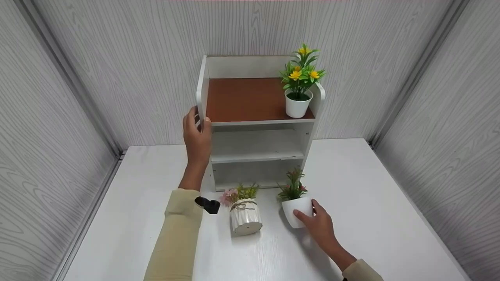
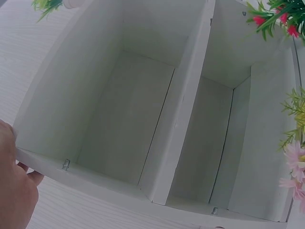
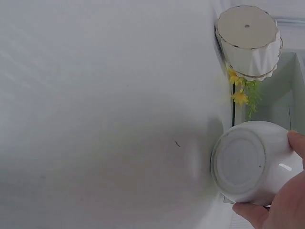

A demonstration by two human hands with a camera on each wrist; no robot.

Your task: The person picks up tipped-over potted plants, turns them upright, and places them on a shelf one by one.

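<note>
Gripping the tilted white pot [image 1: 292, 207], lower right of centre in the head view, my right fingers [image 1: 302, 217] do best pressing evenly from opposite sides, clear of the leaves [image 1: 291, 192]; my left fingers [image 1: 190, 120], curled round the shelf's side [image 1: 200, 88] left of centre, should steady it without pulling.

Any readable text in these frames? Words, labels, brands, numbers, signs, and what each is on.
None readable in any view.
No lettering shows on the shelf unit, the white pot in the right hand, the twine-tied pot or the yellow-flowered plant's pot.
The dark mark on the table is too small to make out.
</note>
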